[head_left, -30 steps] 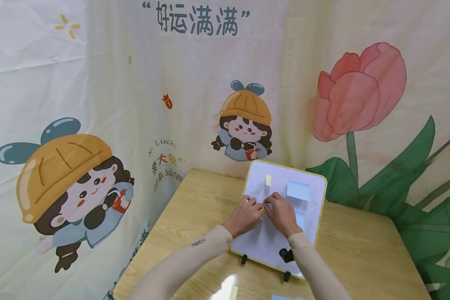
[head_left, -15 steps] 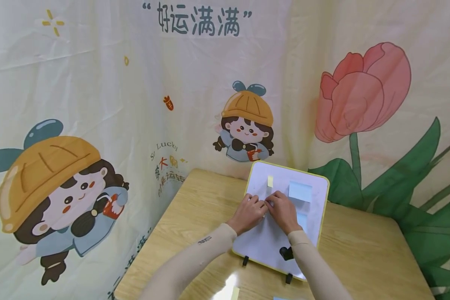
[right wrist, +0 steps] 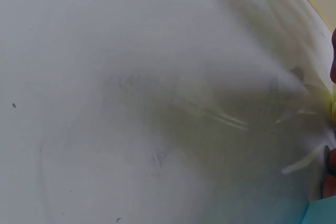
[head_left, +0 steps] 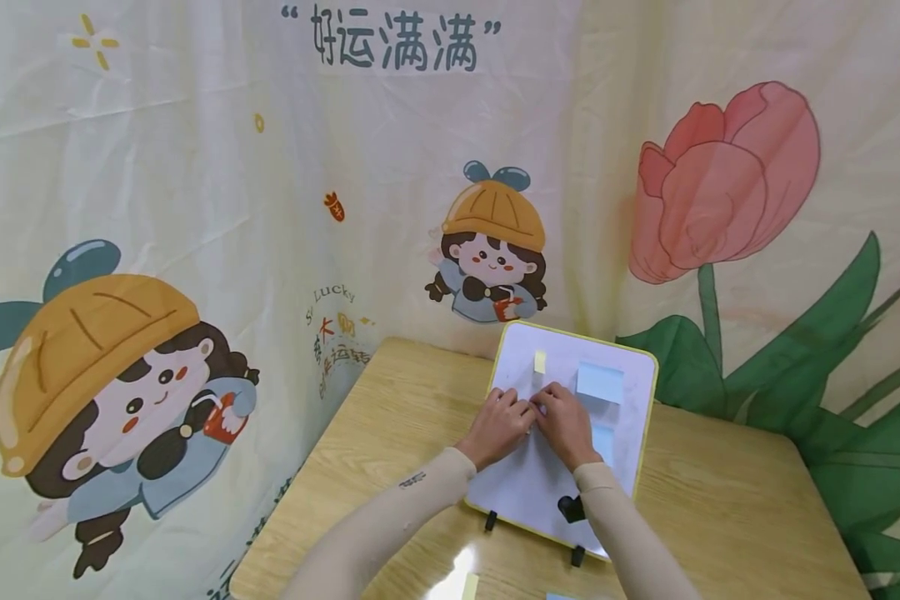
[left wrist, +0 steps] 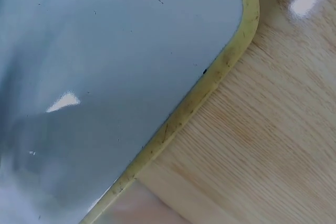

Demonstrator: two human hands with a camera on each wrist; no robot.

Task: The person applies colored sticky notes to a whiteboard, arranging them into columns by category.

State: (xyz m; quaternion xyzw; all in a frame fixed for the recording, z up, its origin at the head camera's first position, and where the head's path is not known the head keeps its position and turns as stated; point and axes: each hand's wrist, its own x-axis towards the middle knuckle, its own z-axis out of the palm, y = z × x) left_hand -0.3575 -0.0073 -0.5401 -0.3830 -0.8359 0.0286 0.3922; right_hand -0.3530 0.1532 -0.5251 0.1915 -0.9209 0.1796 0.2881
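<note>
A whiteboard point(head_left: 521, 492) with a yellow rim leans upright on the table. My left hand point(head_left: 500, 427) and right hand point(head_left: 565, 423) meet at its middle, fingers bent and fingertips together. They pinch a small yellow sticky note point(right wrist: 334, 109), which shows only as a sliver at the edge of the right wrist view, between fingers point(right wrist: 332, 161). Above the hands a narrow yellow note point(head_left: 539, 362) sticks to the board. To its right is a blue sticky note point(head_left: 599, 382), with a second blue note point(head_left: 602, 440) below, partly covered by my right hand.
Black feet point(head_left: 491, 522) hold up the board's lower edge. On the wooden table point(head_left: 390, 417), a yellow strip point(head_left: 469, 587) and a blue piece point(head_left: 560, 597) lie at the near edge. A black piece point(head_left: 571, 508) sits beside my right sleeve. Printed curtains point(head_left: 390, 125) stand behind.
The fingertips of both hands have drawn closer together, hiding the yellow bit that showed between them a second ago. The head view has shifted slightly; the notes on the board stay put.
</note>
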